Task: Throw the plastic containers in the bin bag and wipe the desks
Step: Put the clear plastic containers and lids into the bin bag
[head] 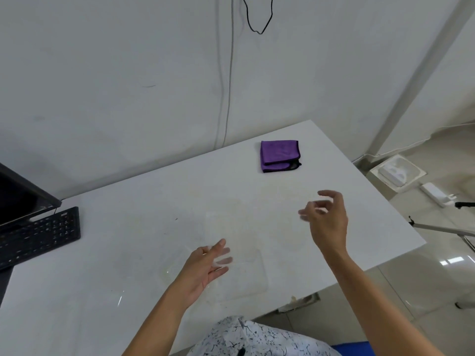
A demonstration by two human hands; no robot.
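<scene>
A clear plastic container [246, 276], very faint, lies on the white desk [128, 253] near the front edge. A second faint clear outline [231, 224] lies just behind it. My left hand [205, 265] hovers at the near container's left side, palm up and fingers spread and blurred; whether it touches the plastic I cannot tell. My right hand [327, 219] is raised over the desk's right part with fingers loosely curled and nothing in them. A folded purple cloth [279, 155] lies at the back right of the desk, beyond both hands.
A black keyboard [38, 235] and the corner of a dark monitor [18, 199] sit at the desk's left. The desk's right edge drops to a tiled floor with a white power strip [434, 191] and a metal stand leg [444, 228]. A cable hangs on the wall behind.
</scene>
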